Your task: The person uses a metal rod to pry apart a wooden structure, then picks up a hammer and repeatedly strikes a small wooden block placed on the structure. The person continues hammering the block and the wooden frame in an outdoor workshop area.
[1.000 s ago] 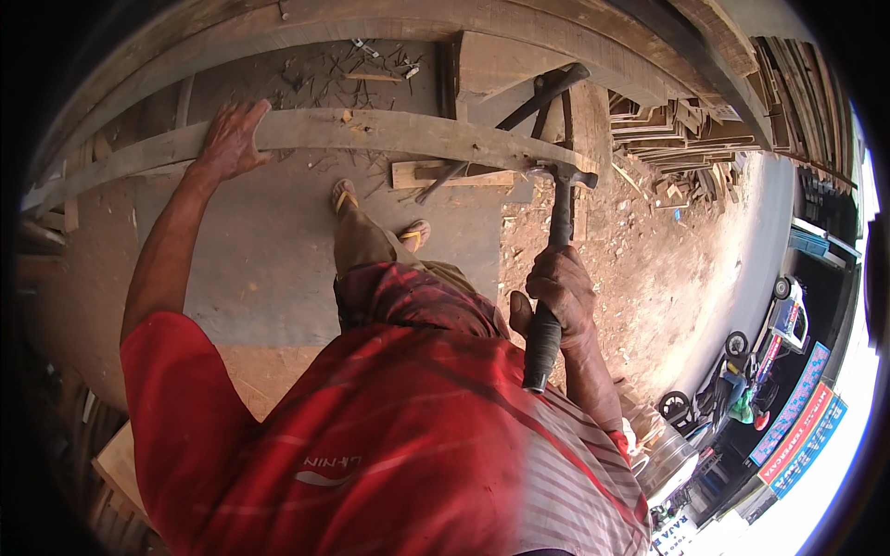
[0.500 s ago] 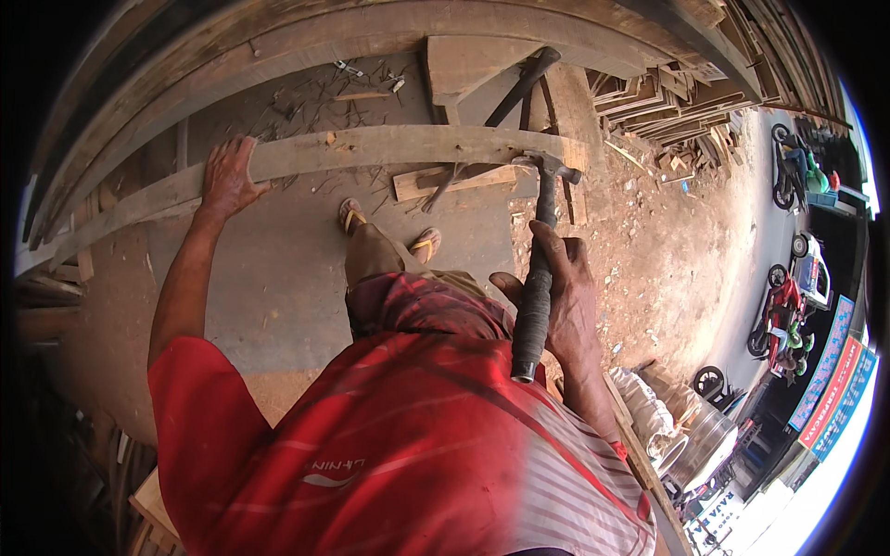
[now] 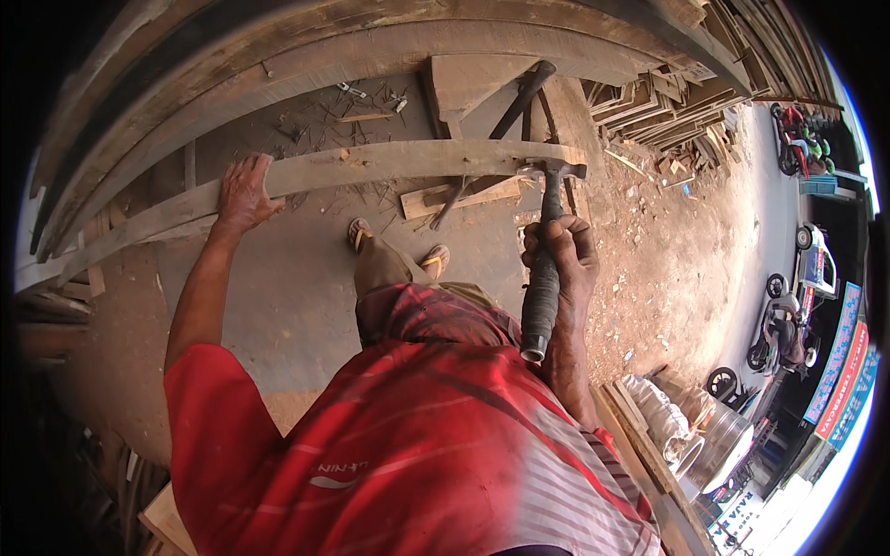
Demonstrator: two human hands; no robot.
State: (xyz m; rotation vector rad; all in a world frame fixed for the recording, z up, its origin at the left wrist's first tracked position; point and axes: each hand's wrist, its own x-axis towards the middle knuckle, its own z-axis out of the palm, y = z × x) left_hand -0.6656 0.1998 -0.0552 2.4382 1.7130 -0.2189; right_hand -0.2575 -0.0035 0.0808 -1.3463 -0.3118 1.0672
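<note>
Your left hand lies flat with fingers spread on the left part of the long plank, pressing it, gripping nothing. The plank runs left to right across the far floor. Your right hand is closed round the hammer, its head touching the plank's right end.

The long wooden plank is pale and weathered, and it lies across the view, raised above the grey floor, with its right end near the stacked wood. The claw hammer has a dark wrapped handle; it stands nearly upright, its metal head touching the plank's right end
</note>
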